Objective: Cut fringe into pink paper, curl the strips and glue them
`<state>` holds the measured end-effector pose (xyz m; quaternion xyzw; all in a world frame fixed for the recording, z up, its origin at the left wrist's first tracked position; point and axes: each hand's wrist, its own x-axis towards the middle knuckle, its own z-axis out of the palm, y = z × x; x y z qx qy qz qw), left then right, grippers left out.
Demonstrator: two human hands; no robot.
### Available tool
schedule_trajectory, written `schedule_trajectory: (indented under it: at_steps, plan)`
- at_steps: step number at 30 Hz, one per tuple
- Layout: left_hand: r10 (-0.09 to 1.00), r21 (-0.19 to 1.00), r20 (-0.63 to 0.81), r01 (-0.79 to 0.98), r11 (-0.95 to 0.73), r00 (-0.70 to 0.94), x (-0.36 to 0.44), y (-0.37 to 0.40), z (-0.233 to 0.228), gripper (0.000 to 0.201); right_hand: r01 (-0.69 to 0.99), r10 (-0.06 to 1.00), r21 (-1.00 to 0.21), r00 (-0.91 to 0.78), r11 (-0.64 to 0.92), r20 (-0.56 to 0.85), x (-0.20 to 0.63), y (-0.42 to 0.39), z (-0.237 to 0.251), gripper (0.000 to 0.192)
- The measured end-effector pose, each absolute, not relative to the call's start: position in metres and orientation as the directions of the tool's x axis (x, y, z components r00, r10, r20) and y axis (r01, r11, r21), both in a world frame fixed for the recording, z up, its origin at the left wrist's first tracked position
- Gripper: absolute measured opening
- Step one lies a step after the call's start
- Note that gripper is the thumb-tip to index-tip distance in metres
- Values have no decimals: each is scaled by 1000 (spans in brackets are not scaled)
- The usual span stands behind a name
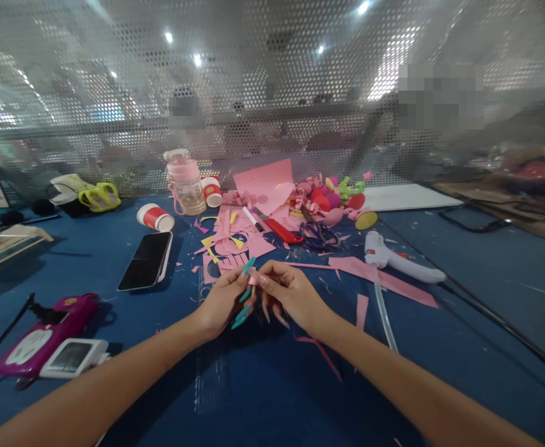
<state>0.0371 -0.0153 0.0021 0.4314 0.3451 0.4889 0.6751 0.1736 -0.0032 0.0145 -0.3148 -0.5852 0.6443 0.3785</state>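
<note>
Both hands, left hand [223, 301] and right hand [287, 292], pinch a pink paper scrap [252, 280]; no legible writing.

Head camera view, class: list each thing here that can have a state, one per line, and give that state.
Left hand: pinching small pink paper piece.
Right hand: pinching the same piece.
Phone: flat, screen dark.
Scissors: lying on table.
Glue gun: on its side.
Red paper cup: tipped over.
Pink bottle: upright, capped.

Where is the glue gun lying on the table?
The glue gun lies right of centre, beyond the right hand, beside the scissors.
</note>
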Motion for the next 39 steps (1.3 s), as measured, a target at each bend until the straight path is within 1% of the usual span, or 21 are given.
schedule_trajectory:
  at_steps: [7,9,11,14,18,20,22,24,27,29,31,33,35,37,39]
  plan:
    - [902,912,-72,-338,232,425,36,-16,4,33,62,883,-973,-437,223,174,178,-4,17,29]
    - [876,907,-74,-333,257,476,35,-17,3,33,91,889,-966,-420,242,183,179,-4,15,31]
    - [866,909,-77,-322,264,494,35,-17,0,35,97,890,-968,-423,231,170,180,-3,14,32]
    - [905,940,-79,-270,207,418,34,-17,-7,37,75,876,-976,-459,204,148,180,-2,13,30]
    - [958,977,-58,-183,113,281,34,-16,-9,36,-15,850,-989,-509,146,133,176,-5,15,27]
    - [974,987,-25,-152,60,224,34,-17,-6,38,-37,845,-995,-526,92,98,174,-6,15,29]
    - [981,992,44,-123,-20,189,33,-18,-2,41,-60,842,-998,-536,37,63,172,-6,15,34]
    - [972,992,119,-74,-106,202,31,-19,0,43,-96,838,-995,-545,-24,33,172,-5,14,35]
    - [937,972,223,16,-235,269,27,-21,1,43,-146,817,-982,-576,-120,-14,171,-3,13,34]
    - [901,933,318,70,-352,295,24,-22,2,42,-164,784,-968,-618,-191,-50,171,-2,12,35]
    - [866,886,387,134,-444,316,21,-23,3,36,-174,748,-950,-658,-260,-85,171,-1,11,38]
    - [856,862,387,194,-468,342,20,-23,4,28,-167,717,-935,-687,-314,-118,171,-1,10,41]
    - [859,865,356,218,-452,369,19,-22,5,23,-133,699,-930,-697,-343,-158,172,0,8,40]
    - [860,884,328,195,-426,390,20,-21,5,22,-102,686,-928,-703,-358,-188,173,1,6,37]
    - [868,918,304,124,-377,392,21,-20,4,23,-100,674,-927,-715,-360,-185,174,1,4,36]
